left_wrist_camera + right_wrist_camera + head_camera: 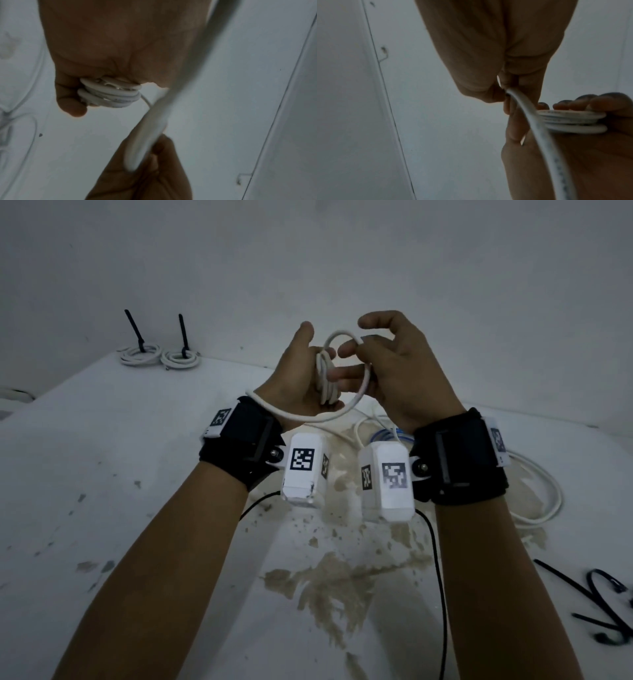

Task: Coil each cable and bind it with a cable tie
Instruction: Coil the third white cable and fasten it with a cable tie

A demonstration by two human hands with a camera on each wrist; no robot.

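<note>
My left hand (317, 368) grips a small coil of white cable (325, 381) with several turns, held up above the table. In the left wrist view the coil (109, 94) sits between curled fingers and palm. My right hand (359, 344) pinches the same cable's free run (522, 100) just right of the coil (570, 121), forming a fresh loop (342, 337). The cable's loose tail (308, 417) sweeps under both hands to my left wrist. Two bound white coils (140, 354) (180, 357) with upright black ties lie at the table's back left.
Loose white cables (534, 501) and a blue cable (387, 434) lie on the stained white table (102, 474) under and right of my hands. Black cable ties (599, 604) lie at the front right. A thin black wire (435, 559) runs towards me. A wall stands behind.
</note>
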